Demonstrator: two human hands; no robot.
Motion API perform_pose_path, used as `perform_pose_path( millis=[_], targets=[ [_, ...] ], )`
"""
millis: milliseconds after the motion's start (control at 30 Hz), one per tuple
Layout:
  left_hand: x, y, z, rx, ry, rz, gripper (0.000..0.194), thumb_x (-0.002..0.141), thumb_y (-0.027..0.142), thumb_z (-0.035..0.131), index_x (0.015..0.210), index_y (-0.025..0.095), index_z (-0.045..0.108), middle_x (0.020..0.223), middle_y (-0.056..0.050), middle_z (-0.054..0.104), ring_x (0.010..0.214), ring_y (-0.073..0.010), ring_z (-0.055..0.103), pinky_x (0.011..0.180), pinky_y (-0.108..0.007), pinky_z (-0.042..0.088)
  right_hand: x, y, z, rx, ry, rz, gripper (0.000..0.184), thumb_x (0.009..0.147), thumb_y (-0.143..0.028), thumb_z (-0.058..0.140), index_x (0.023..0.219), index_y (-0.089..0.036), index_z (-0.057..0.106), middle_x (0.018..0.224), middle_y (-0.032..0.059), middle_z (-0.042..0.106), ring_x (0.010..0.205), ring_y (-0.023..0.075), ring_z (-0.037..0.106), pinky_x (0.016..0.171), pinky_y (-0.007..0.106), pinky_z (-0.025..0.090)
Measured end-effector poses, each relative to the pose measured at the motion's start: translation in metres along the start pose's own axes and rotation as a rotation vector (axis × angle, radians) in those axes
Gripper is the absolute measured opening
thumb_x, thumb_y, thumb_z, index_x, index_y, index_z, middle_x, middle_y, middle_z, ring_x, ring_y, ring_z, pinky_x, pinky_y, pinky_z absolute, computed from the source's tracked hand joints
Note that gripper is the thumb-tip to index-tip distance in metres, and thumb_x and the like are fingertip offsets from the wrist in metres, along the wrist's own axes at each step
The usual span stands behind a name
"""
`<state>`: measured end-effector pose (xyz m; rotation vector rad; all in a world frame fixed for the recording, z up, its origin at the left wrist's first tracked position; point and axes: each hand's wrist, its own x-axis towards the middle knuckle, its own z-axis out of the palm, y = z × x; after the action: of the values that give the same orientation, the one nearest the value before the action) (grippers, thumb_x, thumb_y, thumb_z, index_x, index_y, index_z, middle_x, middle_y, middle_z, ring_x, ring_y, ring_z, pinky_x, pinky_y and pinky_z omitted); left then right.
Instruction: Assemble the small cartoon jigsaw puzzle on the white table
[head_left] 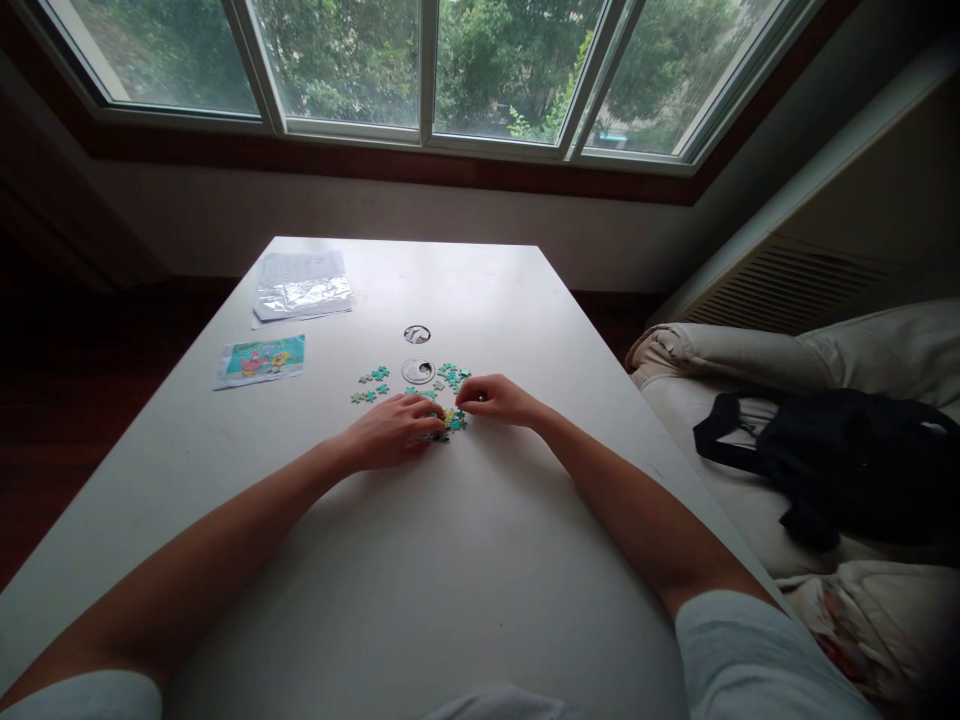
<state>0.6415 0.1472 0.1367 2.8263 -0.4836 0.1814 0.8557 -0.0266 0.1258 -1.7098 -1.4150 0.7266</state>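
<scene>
Small jigsaw puzzle pieces (454,420) in green, teal and yellow lie clustered on the white table (465,560). My left hand (397,430) rests at the left side of the cluster, fingers apart and bent over the pieces, its fingertips partly hiding them. On the right, my right hand (499,400) is closed, thumb and fingers pinched together at the edge of the pile. What it pinches is too small to make out. More loose pieces (381,373) are scattered beyond my left hand. A round silver disc (418,371) lies just past the pieces.
A second round disc (417,334) sits farther back. To the left lie a colourful cartoon picture card (262,361) and a clear plastic bag with paper (304,285). Right of the table, a dark bag (862,460) rests on a cream sofa (720,350). Windows stand beyond.
</scene>
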Motion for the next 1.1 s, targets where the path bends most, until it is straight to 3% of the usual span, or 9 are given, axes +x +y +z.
perform_pose_path(
  millis=[600,833,1100],
  targets=[
    [0.001,0.005,0.0,0.082,0.004,0.007,0.039,0.094,0.023,0.059,0.132,0.033,0.061,0.134,-0.006,0.06,0.117,-0.0248,0.056,0.099,-0.041,0.044,0.001,0.004,0.006,-0.216,0.016,-0.137,0.012,0.085,-0.018,0.063,0.091,-0.018,0.075,0.086,0.0027,0.068,0.075,0.013,0.059,0.072,0.024,0.045],
    [0.003,0.006,0.002,0.103,0.016,0.015,0.037,0.095,0.023,0.058,0.13,0.031,0.062,0.132,-0.007,0.061,0.117,-0.0244,0.056,0.099,-0.04,0.045,-0.001,-0.004,0.007,-0.289,0.007,-0.151,0.016,0.084,-0.011,0.064,0.096,-0.019,0.071,0.083,0.0001,0.062,0.073,0.011,0.056,0.07,0.022,0.043],
    [0.003,0.005,0.004,0.098,0.019,0.015,0.035,0.096,0.025,0.057,0.13,0.03,0.062,0.132,-0.007,0.061,0.118,-0.0249,0.055,0.101,-0.041,0.044,-0.002,-0.005,0.007,-0.386,-0.025,-0.156,0.01,0.083,-0.012,0.068,0.09,-0.018,0.069,0.086,0.0013,0.062,0.076,0.0117,0.054,0.07,0.021,0.04]
  ],
)
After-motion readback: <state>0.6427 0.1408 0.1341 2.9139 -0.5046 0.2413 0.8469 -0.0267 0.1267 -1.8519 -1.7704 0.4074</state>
